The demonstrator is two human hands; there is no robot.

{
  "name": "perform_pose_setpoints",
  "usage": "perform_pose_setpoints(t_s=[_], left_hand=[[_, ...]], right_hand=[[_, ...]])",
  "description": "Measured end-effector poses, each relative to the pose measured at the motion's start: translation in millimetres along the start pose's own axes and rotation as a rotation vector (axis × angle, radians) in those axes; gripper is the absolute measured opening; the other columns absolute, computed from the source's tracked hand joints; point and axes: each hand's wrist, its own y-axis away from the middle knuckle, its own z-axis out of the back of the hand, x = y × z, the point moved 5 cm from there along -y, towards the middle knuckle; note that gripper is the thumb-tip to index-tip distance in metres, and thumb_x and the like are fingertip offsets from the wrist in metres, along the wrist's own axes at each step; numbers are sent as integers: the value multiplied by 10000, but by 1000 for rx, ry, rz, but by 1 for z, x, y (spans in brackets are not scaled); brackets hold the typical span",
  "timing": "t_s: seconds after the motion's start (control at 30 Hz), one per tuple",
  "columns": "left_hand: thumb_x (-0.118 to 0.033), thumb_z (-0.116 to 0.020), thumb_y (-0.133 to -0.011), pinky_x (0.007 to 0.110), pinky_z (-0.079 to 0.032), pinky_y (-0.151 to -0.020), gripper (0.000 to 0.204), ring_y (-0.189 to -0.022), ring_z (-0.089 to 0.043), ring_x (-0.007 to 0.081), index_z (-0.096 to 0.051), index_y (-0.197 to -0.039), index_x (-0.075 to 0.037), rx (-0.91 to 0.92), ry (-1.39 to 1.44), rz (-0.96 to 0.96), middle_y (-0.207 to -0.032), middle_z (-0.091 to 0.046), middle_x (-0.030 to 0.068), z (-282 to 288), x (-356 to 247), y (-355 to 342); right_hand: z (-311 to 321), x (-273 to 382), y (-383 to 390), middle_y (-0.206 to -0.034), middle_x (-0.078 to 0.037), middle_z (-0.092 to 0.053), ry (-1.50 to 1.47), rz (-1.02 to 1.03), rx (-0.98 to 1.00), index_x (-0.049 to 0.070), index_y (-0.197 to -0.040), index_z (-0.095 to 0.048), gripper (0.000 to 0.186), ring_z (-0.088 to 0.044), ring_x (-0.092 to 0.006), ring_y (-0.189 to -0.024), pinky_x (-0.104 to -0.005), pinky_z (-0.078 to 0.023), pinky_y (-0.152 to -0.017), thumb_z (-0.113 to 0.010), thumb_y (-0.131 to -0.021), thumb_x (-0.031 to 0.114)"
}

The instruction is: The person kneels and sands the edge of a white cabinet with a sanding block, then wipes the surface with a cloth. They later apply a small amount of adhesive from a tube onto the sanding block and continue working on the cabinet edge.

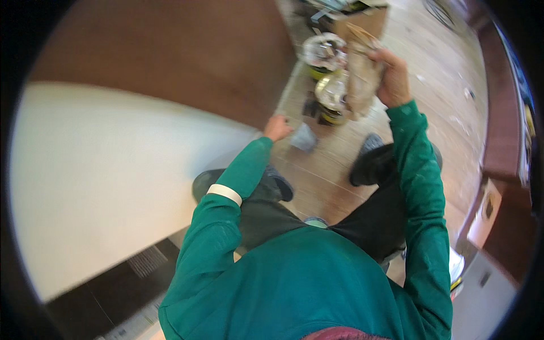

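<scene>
My right hand [391,79] is raised over the floor at the far right of centre, closed round a crumpled beige bag [362,82]. The bag hangs long and wrinkled, and what it contains is hidden. Two tubs with yellow-green sides stand beside it: a farther tub [324,52] and a nearer tub [334,93], both smeared with white. Lower and to the left, my left hand [277,128] is closed, its fingers curled beside the brown panel's corner. Close to those fingers is a pale grey piece [304,137], blurred; whether the hand touches it is unclear.
A large panel, brown [170,56] and white [113,175], fills the left side. A cardboard box [362,25] with tools stands behind the tubs. My shoes [371,144] are on the wood-look floor [447,85]. A coiled cable [439,12] lies far right; brown cabinetry [501,107] borders the right.
</scene>
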Motion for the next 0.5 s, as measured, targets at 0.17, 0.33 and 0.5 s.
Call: perform_pose_setpoints(t_s=[0.17, 0.33, 0.5], left_hand=[[-309, -742, -773, 442, -524, -820, 432, -925, -667, 381, -689, -1059, 10, -76, 109, -188, -946, -691, 233, 106, -54, 80], [-340, -741, -789, 428, -528, -764, 456, -847, -677, 374, -681, -1064, 18, -366, 213, -118, -899, -688, 239, 164, -20, 196], [-359, -754, -779, 419, -532, -754, 478, -802, -677, 377, -683, -1053, 27, -382, 118, 22, -847, -693, 226, 140, 9, 205]], right_hand=[[-28, -20, -2, -1038, -123, -659, 76, 59, 231, -4, -1274, -526, 513, -652, -198, -863, -312, -545, -778, -596, -881, 320], [-82, -63, 12, -989, -51, -644, 242, 106, 188, 35, -1229, -576, 436, -612, -124, -840, -248, -502, -757, -661, -882, 284], [-159, -119, 28, -928, 37, -627, 503, 173, 244, 15, -1156, -644, 286, -549, -62, -855, -220, -450, -766, -638, -890, 121]])
